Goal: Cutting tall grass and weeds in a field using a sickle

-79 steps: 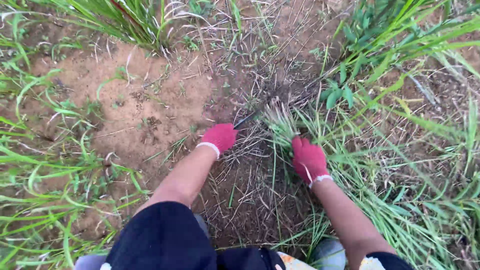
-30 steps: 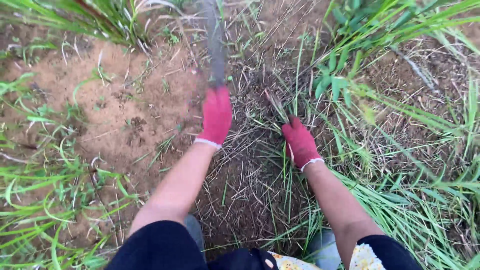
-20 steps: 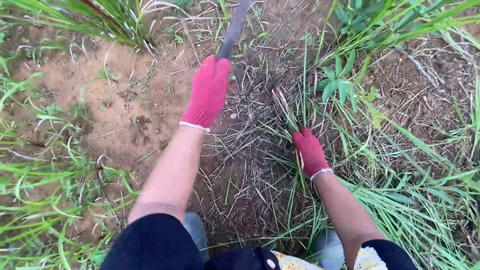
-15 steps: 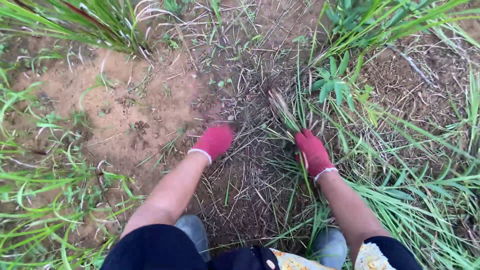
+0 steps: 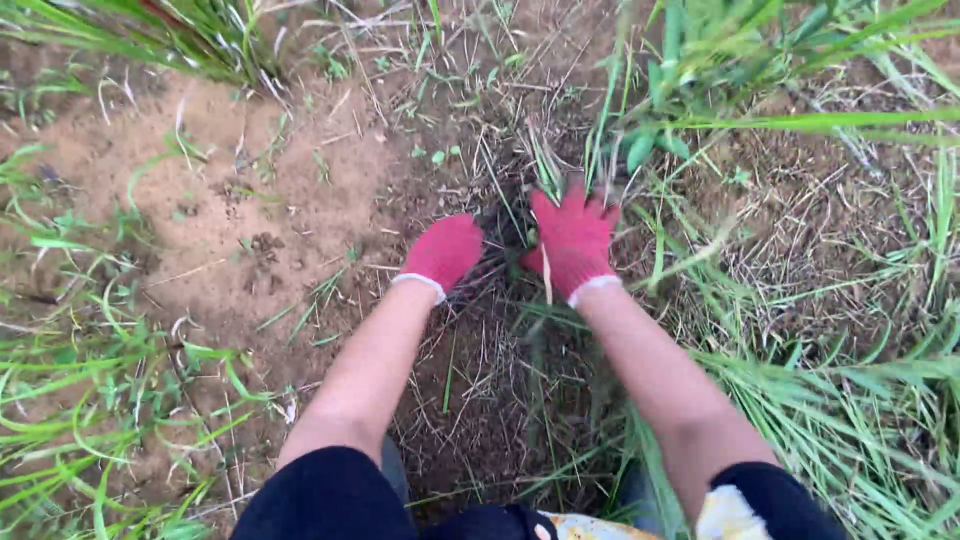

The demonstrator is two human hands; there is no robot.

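Both of my hands wear red knitted gloves. My left hand (image 5: 445, 250) is closed in a fist low over dry straw, gripping the handle of a dark-bladed cutting tool. Only a short dark piece of the tool (image 5: 497, 222) shows between the hands. My right hand (image 5: 572, 238) is just right of it, fingers spread apart and holding nothing, palm down. Its fingertips reach a clump of cut grass stubs (image 5: 545, 165). Loose green blades lie blurred beside my right wrist.
Bare sandy soil (image 5: 230, 210) spreads to the left. Tall green grass (image 5: 820, 410) lies thick on the right and grass tufts (image 5: 90, 400) on the left. A leafy weed (image 5: 650, 140) stands beyond my right hand. Dry straw (image 5: 480, 400) covers the ground between my arms.
My left hand swung the tool up and chopped down beside the clump. My right hand let go of the grass bunch, moved up and left, and spread its fingers.
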